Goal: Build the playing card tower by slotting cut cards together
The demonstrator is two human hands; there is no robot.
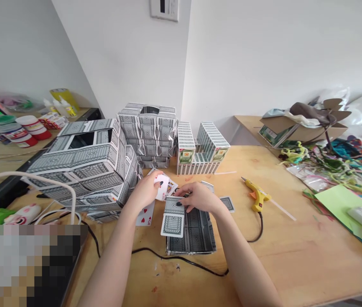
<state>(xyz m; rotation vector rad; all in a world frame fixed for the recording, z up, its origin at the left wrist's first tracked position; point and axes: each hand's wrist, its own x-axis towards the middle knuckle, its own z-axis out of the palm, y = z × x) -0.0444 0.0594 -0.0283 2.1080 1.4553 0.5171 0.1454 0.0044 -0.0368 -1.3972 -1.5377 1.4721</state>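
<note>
While the open card-built box (197, 233) sits on the table (296, 264), patterned cards (172, 225) overlap its left side. The right hand (201, 197) has fingertips on them; whether pinching, I can't tell. The left hand (145, 190) grips something pale (162, 190), perhaps cards. Squaring edges before pressing seems wise. A glue gun (257, 195) lies off right.

Cards (144, 218), glue gun (257, 196) on table (299, 264)

Left hand (147, 187) pinched, turned inward; right hand (200, 197) near it, palm down, fingers curled. Left forearm (112, 256), right forearm (247, 256) bare, spreading apart behind hands.
</note>
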